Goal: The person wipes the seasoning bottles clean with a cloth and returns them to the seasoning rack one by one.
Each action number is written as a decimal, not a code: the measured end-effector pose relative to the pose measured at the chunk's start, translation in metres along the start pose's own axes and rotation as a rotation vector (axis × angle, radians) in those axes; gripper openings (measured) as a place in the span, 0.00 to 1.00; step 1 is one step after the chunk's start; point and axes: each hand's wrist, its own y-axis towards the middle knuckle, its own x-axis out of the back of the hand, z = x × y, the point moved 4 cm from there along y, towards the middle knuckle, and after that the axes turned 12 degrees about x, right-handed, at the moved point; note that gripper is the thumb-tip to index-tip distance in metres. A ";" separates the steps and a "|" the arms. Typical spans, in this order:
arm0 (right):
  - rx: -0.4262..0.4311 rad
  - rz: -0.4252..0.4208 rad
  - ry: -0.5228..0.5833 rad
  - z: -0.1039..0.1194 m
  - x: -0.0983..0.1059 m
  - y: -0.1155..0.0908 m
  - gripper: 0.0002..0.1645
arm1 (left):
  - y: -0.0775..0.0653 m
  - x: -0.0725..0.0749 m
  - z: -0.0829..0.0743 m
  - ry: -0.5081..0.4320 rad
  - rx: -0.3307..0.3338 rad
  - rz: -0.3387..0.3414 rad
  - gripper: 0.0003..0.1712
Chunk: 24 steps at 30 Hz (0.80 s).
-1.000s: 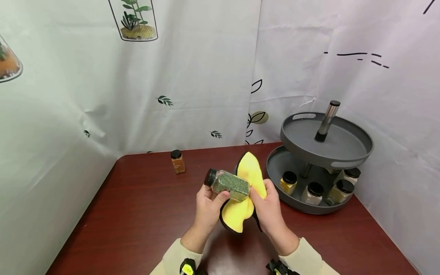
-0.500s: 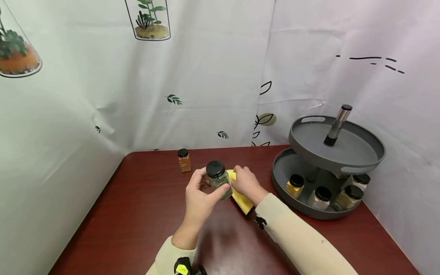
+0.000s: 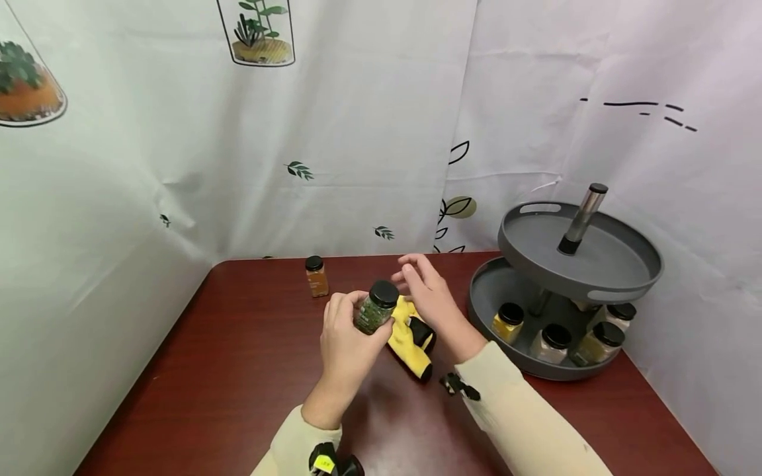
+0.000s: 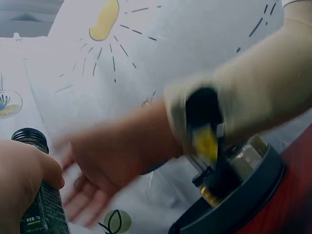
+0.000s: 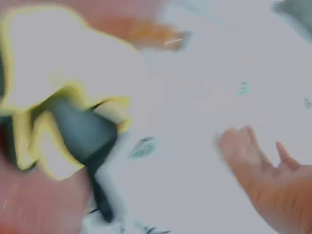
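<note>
My left hand [image 3: 348, 344] grips a glass spice jar [image 3: 374, 312] of green dried herbs, tilted, its black lid up and to the right. In the left wrist view the jar [image 4: 46, 209] shows a dark label with small print. My right hand [image 3: 430, 294] is just right of the jar, fingers spread and apart from it, holding nothing. Below and between the hands a yellow cloth [image 3: 407, 344] with black edging lies crumpled on the table. The right wrist view is blurred, with the cloth [image 5: 63, 58] at left and the right hand [image 5: 273, 180] at right.
A grey two-tier turntable rack [image 3: 601, 264] stands at the right. Several black-lidded jars, one a yellow jar [image 3: 508, 322], sit on its lower tier. An orange-brown spice jar [image 3: 317, 277] stands at the back of the red-brown table [image 3: 238, 370]. White printed sheets hang behind.
The right hand has put the yellow cloth down on the table and let go, then lifted toward the jar. The left hand has turned the herb jar from lying sideways to lid-up.
</note>
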 end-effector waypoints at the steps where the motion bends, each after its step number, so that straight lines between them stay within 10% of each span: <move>1: 0.042 0.005 0.117 0.010 0.000 -0.004 0.22 | 0.000 -0.001 0.001 0.021 -0.003 -0.002 0.28; 4: 0.083 0.094 0.219 0.027 -0.006 -0.018 0.31 | -0.001 -0.006 0.005 0.073 -0.012 0.005 0.27; 12: 0.053 0.028 -0.137 0.016 -0.003 -0.021 0.29 | -0.008 -0.029 0.014 0.152 -0.059 0.121 0.34; 17: 0.004 -0.118 -0.402 -0.001 0.034 -0.006 0.29 | -0.007 -0.034 0.026 0.207 -0.039 0.203 0.51; 24: -0.054 -0.172 -0.850 -0.037 0.078 0.007 0.25 | 0.011 -0.024 0.057 0.278 0.041 0.190 0.46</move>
